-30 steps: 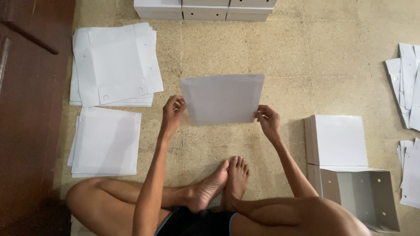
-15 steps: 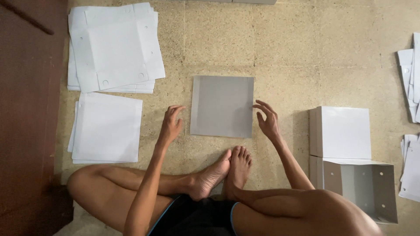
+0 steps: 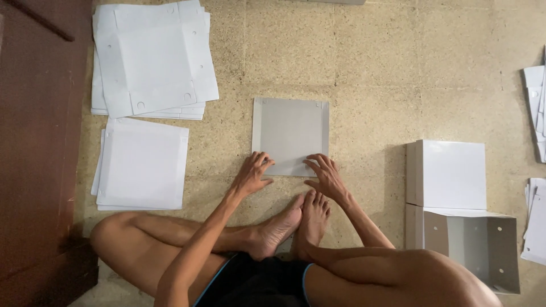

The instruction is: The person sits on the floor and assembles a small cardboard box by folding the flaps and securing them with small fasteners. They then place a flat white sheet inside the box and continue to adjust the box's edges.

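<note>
A flat grey cardboard sheet (image 3: 290,133) with small holes near its corners lies on the speckled floor in front of me. My left hand (image 3: 253,175) rests with spread fingers on its near left edge. My right hand (image 3: 325,177) presses on its near right edge, fingers apart. Neither hand grips the sheet. My bare feet (image 3: 296,222) meet just below the sheet, between my crossed legs.
Two stacks of white flat sheets lie at left, a far stack (image 3: 151,57) and a near stack (image 3: 142,165). At right stand a closed white box (image 3: 446,173) and an open box (image 3: 478,244). More white sheets (image 3: 536,108) line the right edge. A dark wooden panel (image 3: 34,148) runs along the left.
The sheet, held up in both hands a second ago, now lies flat on the floor. Both hands have come down onto its near edge.
</note>
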